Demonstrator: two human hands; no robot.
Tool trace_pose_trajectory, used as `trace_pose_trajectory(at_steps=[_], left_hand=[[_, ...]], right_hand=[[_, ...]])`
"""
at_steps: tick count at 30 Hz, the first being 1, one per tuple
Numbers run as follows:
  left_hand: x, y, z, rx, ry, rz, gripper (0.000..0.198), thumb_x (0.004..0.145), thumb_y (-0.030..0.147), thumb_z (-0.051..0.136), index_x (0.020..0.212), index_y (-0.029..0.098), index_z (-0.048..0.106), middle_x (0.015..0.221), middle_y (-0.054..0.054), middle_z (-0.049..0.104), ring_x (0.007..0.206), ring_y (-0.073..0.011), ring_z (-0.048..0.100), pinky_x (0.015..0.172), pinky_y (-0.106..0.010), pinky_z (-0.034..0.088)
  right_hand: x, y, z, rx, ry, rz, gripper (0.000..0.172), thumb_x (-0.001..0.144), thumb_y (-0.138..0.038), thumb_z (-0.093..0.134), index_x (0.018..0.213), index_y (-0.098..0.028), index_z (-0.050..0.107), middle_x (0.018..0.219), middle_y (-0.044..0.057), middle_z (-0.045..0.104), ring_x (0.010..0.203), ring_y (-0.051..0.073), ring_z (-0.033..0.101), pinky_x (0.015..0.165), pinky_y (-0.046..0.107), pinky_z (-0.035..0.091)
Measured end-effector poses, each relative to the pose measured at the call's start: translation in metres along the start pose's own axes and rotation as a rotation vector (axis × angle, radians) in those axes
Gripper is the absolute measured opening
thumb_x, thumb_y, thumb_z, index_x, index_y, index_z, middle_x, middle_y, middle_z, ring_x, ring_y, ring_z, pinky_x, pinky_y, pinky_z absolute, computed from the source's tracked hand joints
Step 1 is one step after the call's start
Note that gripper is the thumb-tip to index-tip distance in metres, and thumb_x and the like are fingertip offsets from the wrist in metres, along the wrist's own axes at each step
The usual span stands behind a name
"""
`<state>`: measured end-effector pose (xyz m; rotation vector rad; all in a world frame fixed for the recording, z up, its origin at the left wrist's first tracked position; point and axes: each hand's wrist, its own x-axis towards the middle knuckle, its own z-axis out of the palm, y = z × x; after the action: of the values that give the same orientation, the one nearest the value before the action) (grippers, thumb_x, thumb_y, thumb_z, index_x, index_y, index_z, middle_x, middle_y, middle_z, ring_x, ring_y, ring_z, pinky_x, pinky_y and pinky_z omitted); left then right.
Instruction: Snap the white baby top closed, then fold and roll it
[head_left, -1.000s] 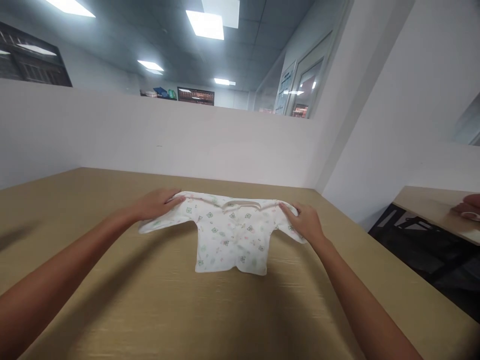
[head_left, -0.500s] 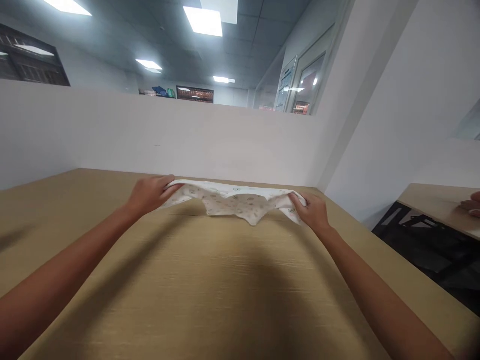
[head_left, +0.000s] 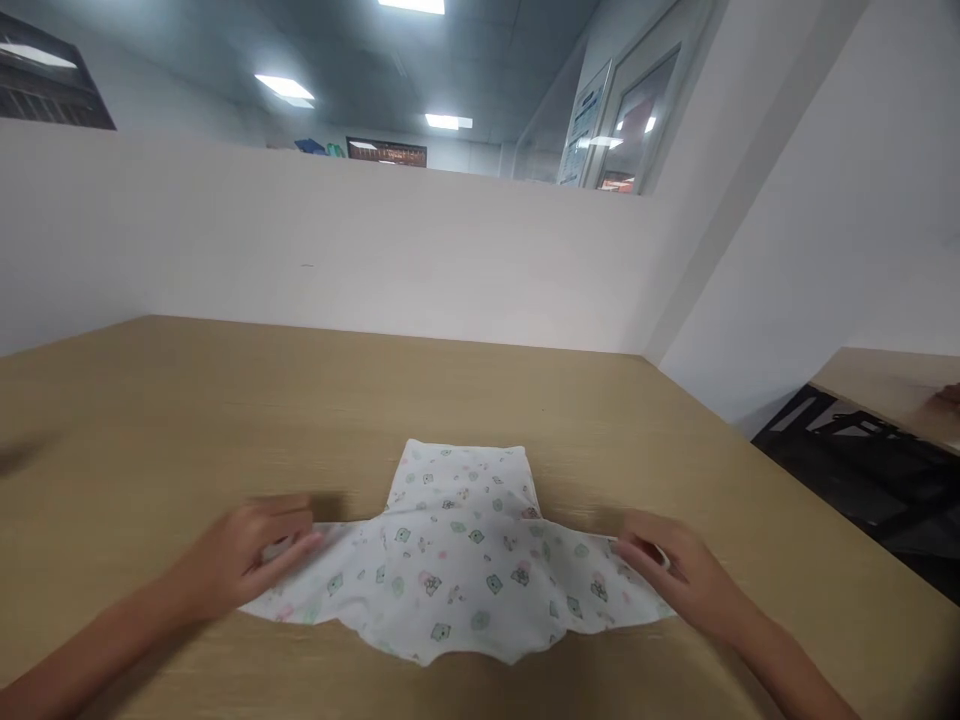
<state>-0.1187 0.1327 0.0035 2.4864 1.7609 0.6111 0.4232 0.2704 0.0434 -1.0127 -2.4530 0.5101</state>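
Note:
A small white baby shirt lies spread on the wooden table, printed with green and pink animal figures. Its sleeves reach out to both sides, and its scalloped edge faces me. My left hand, somewhat blurred, is closed at the upper edge of the left sleeve, thumb and fingers pinched around the cloth. At the opposite sleeve, my right hand is likewise pinched on the upper edge, its thumb over the fabric. The narrower straight end of the shirt points toward the far wall.
The tan table ends at a low white partition. A white pillar rises on the right. Beyond it stand another table with dark legs and part of another person's hand.
The shirt was held up in the air, stretched between both hands. Both hands have come down and toward me, and the shirt now lies flat on the table.

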Motion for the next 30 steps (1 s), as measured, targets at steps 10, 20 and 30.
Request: trace_pose_trajectory(at_steps=[10,20,30], left_hand=[[0.110,0.047,0.061,-0.054,-0.244,-0.080,0.071,0.106,0.066,0.022,0.163,0.026,0.036,0.170,0.001,0.025,0.159,-0.0226,0.024,0.134,-0.041,0.020],[0.159,0.015,0.081,-0.062,-0.272,-0.128,0.077,0.104,0.071,0.014,0.168,0.028,0.016,0.172,0.005,0.009,0.164,-0.0223,0.004,0.136,-0.049,0.003],[0.129,-0.004,0.062,-0.009,-0.070,-0.178,0.064,0.107,0.063,0.018,0.166,0.038,0.023,0.171,0.003,0.018,0.164,-0.0253,0.008,0.134,-0.055,0.010]], right_hand=[[0.108,-0.017,0.092,-0.237,-0.234,0.028,0.068,0.109,-0.048,0.032,0.162,-0.006,0.037,0.167,0.015,0.029,0.156,0.029,0.026,0.129,0.050,0.022],[0.142,0.032,0.100,-0.283,-0.174,0.056,0.073,0.108,-0.050,0.030,0.165,-0.003,0.030,0.169,0.014,0.020,0.160,0.026,0.014,0.131,0.045,0.015],[0.107,0.058,0.028,0.058,-0.022,0.152,0.059,0.097,-0.065,0.057,0.129,-0.018,0.071,0.136,0.013,0.064,0.124,0.028,0.060,0.107,0.042,0.047]])
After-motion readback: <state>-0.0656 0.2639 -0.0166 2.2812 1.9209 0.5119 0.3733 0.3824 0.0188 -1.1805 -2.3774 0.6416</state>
